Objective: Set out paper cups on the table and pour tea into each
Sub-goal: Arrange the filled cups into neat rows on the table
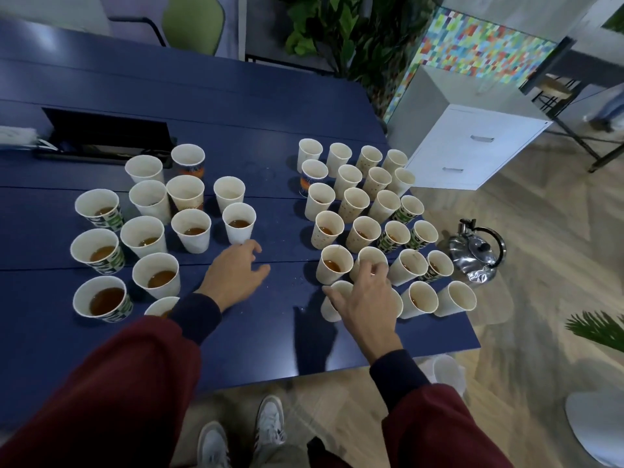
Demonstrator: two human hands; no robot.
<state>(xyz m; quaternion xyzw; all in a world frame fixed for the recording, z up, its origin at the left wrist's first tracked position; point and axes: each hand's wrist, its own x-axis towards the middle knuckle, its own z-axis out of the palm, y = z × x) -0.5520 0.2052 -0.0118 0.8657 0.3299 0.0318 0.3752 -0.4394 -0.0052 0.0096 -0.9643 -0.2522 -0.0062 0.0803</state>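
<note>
- Two groups of paper cups stood on the blue table (236,106): the left group of cups (148,236) was to the left of the left hand (236,275), and the right group of cups (354,204) was under and beyond the right hand (366,298).
- Many cups in both groups held brown tea (102,300); some cups farther from the hands looked empty, but not every inside was visible.
- The left hand lay low over the table between the two groups, with relaxed, slightly bent fingers, and it held nothing.
- Just beyond its fingertips stood a white cup (239,228) with tea in it; whether the fingers touched it, I could not tell.
- The right hand was spread with straight fingers over the front cups of the right group, and it covered part of a front cup (332,307).
- It gripped nothing that I could see, and contact with the rims was not clear.
- A shiny metal kettle (476,253) was to the right of the right hand, past the table edge; what it stood on was not clear.
- Both arms wore dark red sleeves (128,383) with dark cuffs.
- Far beyond the right hand stood a white drawer cabinet (472,146).
</note>
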